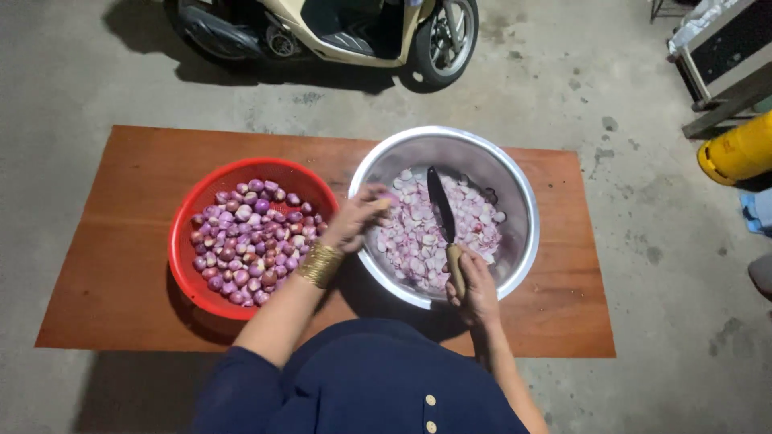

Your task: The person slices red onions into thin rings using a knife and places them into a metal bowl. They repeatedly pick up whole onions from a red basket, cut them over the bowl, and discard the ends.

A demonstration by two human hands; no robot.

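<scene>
Shallots, whole and purple, fill the red colander basket that sits on the left part of our worktop, a low reddish-brown wooden board lying on the concrete floor. Just right of the basket, touching or nearly touching its rim, stands a wide steel bowl holding pale, cut shallot pieces heaped across its bottom.

Our left hand reaches over the near-left rim of the bowl, between the two vessels. Its grip is closed around a small shallot, pinched at the fingertips just above the cut pieces. A stack of gold bangles rings that wrist.

Our right hand rests at the near rim of the bowl, its grip clamped on the light wooden handle of a knife. The dark blade points away from us, lying over the middle of the pile of pieces, tip toward the far wall of the bowl. Whether the blade touches the pieces we cannot tell.

Dark blue sleeves and a buttoned garment fill the bottom of the view. Beyond the worktop, a parked scooter stands on the floor, rear wheel toward the right. Well off to the right, a yellow cylinder lies near a dark framed stand.
</scene>
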